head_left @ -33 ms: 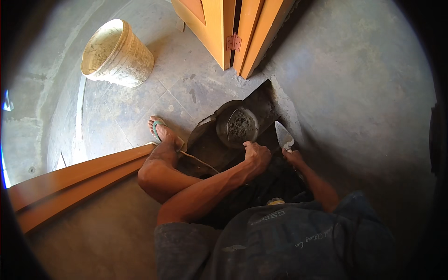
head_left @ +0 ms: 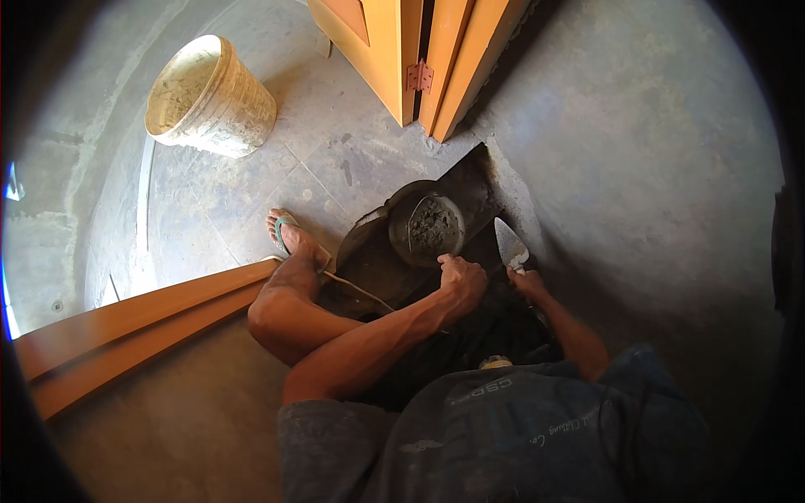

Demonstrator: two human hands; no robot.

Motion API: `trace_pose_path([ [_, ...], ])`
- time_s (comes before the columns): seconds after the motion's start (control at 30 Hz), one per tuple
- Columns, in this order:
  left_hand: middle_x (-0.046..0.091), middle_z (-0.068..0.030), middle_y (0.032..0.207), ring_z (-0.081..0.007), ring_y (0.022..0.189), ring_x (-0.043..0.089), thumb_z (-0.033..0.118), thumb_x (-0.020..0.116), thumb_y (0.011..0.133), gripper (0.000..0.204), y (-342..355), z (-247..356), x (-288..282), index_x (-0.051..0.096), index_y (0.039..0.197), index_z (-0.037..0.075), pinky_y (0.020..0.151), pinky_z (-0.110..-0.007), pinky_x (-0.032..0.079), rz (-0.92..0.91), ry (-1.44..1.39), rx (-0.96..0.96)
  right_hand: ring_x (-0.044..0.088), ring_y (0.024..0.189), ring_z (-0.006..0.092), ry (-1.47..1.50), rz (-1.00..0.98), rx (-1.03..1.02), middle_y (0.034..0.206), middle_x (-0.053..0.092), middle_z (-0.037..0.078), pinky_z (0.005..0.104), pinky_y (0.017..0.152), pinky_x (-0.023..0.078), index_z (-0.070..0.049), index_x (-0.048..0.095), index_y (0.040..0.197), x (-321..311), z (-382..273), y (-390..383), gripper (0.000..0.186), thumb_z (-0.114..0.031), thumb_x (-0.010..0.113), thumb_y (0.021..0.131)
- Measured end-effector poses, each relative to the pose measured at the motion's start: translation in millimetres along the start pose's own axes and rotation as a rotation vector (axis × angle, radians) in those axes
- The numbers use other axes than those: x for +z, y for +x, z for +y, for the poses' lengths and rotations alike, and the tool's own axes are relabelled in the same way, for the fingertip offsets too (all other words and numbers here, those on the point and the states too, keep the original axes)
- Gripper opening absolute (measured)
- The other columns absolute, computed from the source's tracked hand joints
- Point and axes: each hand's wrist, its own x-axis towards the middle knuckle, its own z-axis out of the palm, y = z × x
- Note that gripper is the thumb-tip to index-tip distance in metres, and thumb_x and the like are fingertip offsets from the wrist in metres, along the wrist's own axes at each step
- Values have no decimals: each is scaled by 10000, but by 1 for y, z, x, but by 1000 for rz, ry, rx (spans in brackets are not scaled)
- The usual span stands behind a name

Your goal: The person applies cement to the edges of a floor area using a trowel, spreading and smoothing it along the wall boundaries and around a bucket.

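Observation:
My left hand (head_left: pixel 461 282) has its fingers curled at the near rim of a round metal pot (head_left: pixel 402 235) with a thin wire handle; grey, lumpy mortar (head_left: pixel 436 220) lies inside it. My right hand (head_left: pixel 526 285) grips a pointed trowel (head_left: pixel 509 243), blade up, just right of the pot. The pot rests over a dark patch (head_left: pixel 470 172) in the floor, whose nature I cannot clearly tell. A thin pale cord or stick (head_left: pixel 356 285) runs beside my left leg toward my left forearm, which partly hides it.
A dirty white plastic bucket (head_left: pixel 210 109) stands at upper left. An orange wooden door (head_left: pixel 369 42) with a hinged frame rises at the top. An orange board (head_left: pixel 142 323) runs along the lower left to my sandalled left foot (head_left: pixel 289 230). A grey concrete surface (head_left: pixel 646 168) spans the right.

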Motion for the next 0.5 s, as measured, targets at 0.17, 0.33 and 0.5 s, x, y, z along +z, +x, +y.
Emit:
trace_pose_path([
  [0.17, 699, -154, 1112, -364, 1073, 637, 174, 676, 836, 298, -2, 1, -3, 719, 1110, 67, 933, -596, 416, 9, -2, 10, 645, 668, 193, 51, -26, 23, 761, 683, 86, 349, 589, 494, -12, 707, 832, -4, -6, -8, 587, -596, 646, 826],
  [0.33, 702, -150, 1104, -365, 1066, 640, 176, 671, 841, 297, 2, 1, -1, 718, 1113, 67, 932, -598, 416, 12, -21, 13, 640, 660, 197, 82, -38, 61, 780, 682, 86, 352, 598, 505, -8, 703, 844, -8, -9, -9, 586, -592, 648, 825],
  [0.5, 705, -157, 1090, -372, 1051, 645, 183, 663, 847, 290, -1, -2, 0, 722, 1108, 69, 929, -599, 416, 1, -1, 17, 625, 644, 192, 59, -47, 63, 753, 665, 76, 347, 587, 489, -21, 708, 845, -9, -23, -19, 593, -609, 641, 822],
])
